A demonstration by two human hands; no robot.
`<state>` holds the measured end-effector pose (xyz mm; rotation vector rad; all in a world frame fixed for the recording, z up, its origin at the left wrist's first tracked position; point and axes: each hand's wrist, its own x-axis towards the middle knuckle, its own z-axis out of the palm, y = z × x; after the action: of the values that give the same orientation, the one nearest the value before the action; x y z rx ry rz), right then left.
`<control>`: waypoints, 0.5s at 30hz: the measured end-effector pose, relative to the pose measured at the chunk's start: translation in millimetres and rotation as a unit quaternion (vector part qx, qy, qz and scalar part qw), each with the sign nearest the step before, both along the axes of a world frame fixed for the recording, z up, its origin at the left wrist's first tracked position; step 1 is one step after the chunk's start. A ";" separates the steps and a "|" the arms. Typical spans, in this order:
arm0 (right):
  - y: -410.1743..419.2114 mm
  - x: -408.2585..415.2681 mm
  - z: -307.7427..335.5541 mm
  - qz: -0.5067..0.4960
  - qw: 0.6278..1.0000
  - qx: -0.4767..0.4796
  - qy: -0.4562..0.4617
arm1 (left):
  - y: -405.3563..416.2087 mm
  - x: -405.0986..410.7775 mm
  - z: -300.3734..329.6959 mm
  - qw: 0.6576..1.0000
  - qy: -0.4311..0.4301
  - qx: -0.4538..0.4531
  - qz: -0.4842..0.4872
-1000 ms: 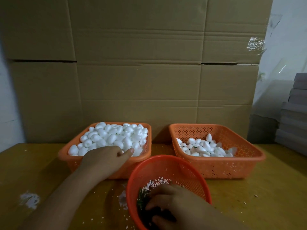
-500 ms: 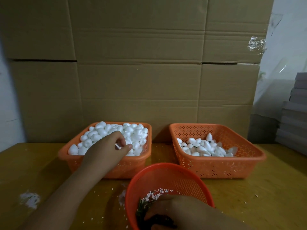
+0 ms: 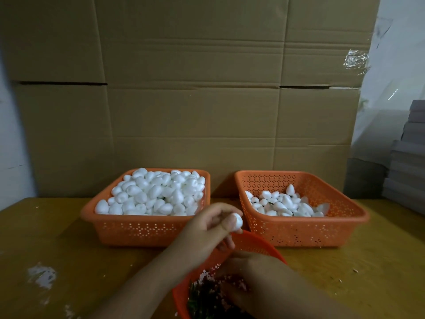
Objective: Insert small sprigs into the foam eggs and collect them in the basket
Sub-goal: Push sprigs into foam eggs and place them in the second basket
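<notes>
My left hand [image 3: 208, 229] pinches one white foam egg [image 3: 237, 222] above the far rim of the round orange bowl [image 3: 259, 245]. My right hand [image 3: 255, 277] reaches down into that bowl among the dark green sprigs [image 3: 197, 300]; its fingertips are hidden, so any hold on a sprig cannot be made out. The left orange basket [image 3: 142, 229] is heaped with plain foam eggs [image 3: 156, 194]. The right orange basket [image 3: 305, 231] holds a thinner layer of eggs [image 3: 280, 203].
A tall cardboard wall [image 3: 195, 100] stands right behind both baskets. Grey stacked boxes [image 3: 407, 162] sit at the far right. White foam crumbs [image 3: 41, 275] lie on the yellow wooden table [image 3: 57, 238] at the left.
My left hand has lifted out of the left basket with one egg and moved right and nearer, over the round bowl. My right hand stays in the bowl.
</notes>
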<state>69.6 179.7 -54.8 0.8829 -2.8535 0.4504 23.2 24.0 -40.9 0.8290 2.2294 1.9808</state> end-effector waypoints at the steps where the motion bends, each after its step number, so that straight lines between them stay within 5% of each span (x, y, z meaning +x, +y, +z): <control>1: -0.1 0.2 0.1 -0.004 1.000 0.001 -0.002 | -0.1 -0.3 -2.2 1.000 -0.004 -0.022 -0.013; 15: -3.2 2.2 -0.7 -0.038 0.999 0.003 -0.031 | -2.8 -5.5 -4.6 0.998 -0.059 0.013 -0.019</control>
<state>71.8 176.5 -55.5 0.7723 -2.9332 0.4686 17.6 21.1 -45.5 0.7302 2.1133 1.9899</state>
